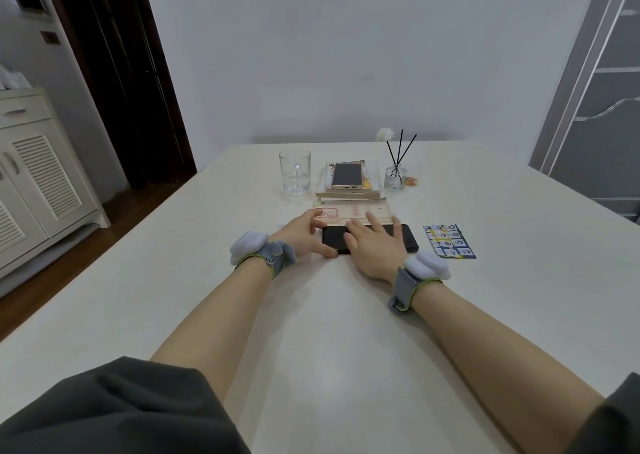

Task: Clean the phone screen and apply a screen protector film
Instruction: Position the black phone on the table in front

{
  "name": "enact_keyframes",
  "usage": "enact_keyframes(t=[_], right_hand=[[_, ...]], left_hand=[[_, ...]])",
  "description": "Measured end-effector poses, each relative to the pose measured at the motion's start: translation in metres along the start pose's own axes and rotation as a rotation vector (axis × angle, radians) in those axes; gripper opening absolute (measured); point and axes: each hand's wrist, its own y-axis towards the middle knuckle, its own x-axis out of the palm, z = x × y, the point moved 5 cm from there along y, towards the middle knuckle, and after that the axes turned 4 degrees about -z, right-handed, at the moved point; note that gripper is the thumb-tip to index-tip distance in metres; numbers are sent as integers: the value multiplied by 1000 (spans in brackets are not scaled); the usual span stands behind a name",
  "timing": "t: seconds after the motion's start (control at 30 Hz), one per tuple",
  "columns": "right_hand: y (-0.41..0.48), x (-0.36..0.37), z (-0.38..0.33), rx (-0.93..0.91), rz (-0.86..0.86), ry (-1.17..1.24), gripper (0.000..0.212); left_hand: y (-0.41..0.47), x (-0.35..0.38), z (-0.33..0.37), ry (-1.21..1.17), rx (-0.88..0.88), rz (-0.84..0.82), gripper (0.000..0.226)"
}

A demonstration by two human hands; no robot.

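A black phone [408,237] lies flat on the white table [207,245], long side toward me. My left hand [304,233] holds its left end, thumb along the near edge and fingers curled over the far corner. My right hand [375,245] lies flat on the screen with straight, spread fingers. Just behind the phone sits a pale screen protector package [353,212] with a pink phone outline on it. A blue packet of wipes and stickers [449,241] lies to the right of the phone.
Further back stand a glass mug [295,175], a gold phone [347,175] on stacked books [349,195], and a reed diffuser bottle [394,176]. A white cabinet [38,176] is at the left, a grey door [606,90] at the right.
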Motion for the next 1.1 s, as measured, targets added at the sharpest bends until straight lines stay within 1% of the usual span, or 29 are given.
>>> enact_keyframes(t=[0.03,0.13,0.17,0.2,0.3,0.33,0.37,0.4,0.5,0.53,0.57,0.6,0.67,0.7,0.73,0.77,0.83,0.9,0.97,1.03,1.1], right_hand=[[1,0,-5,-25,-10,23,52],[-5,10,-30,-233,-74,115,52],[-7,11,-26,-251,-78,117,51],[-9,9,-15,-219,-62,102,51],[-13,0,29,34,8,-2,51],[-16,-2,33,72,11,-11,52],[-18,-3,29,60,12,2,52],[-20,-2,16,1,9,27,53],[-27,7,-26,-253,-41,75,54],[-28,8,-30,-290,-48,76,54],[-30,6,-27,-281,-45,74,53],[-30,3,-19,-228,-32,67,53],[-30,-1,1,-57,-6,41,54],[-32,-2,6,0,-5,31,55],[-33,-2,2,5,-6,30,55],[-34,-2,-7,-41,-13,39,55],[-37,2,-31,-194,-71,69,55],[-40,4,-37,-255,-111,81,54],[-42,0,-20,-190,-94,85,53],[-45,-5,9,-24,-35,47,53],[-49,-9,32,151,6,6,55]], left_hand=[[0,0,1,-1,1,-2,95],[0,1,0,-11,12,-14,93],[0,1,-1,-4,14,-13,92],[-2,0,-1,4,11,-8,92],[-1,-1,0,45,-21,-31,95],[0,-1,1,57,-33,-49,96],[1,0,3,67,-43,-64,96],[2,0,4,73,-53,-72,96],[1,-1,4,51,-75,-83,93],[-1,-2,4,42,-82,-91,92],[-2,-3,3,39,-88,-100,92],[-2,-4,3,42,-93,-109,93],[-3,-5,4,59,-99,-131,93],[-3,-4,5,65,-101,-139,93],[-4,-4,6,63,-102,-140,92],[-3,-3,7,50,-100,-135,91],[-4,-1,5,9,-98,-114,90],[-5,-2,3,-7,-97,-95,90],[-5,-3,2,4,-97,-98,92],[-3,-2,4,22,-92,-93,97],[-1,2,7,31,-70,-51,100]])
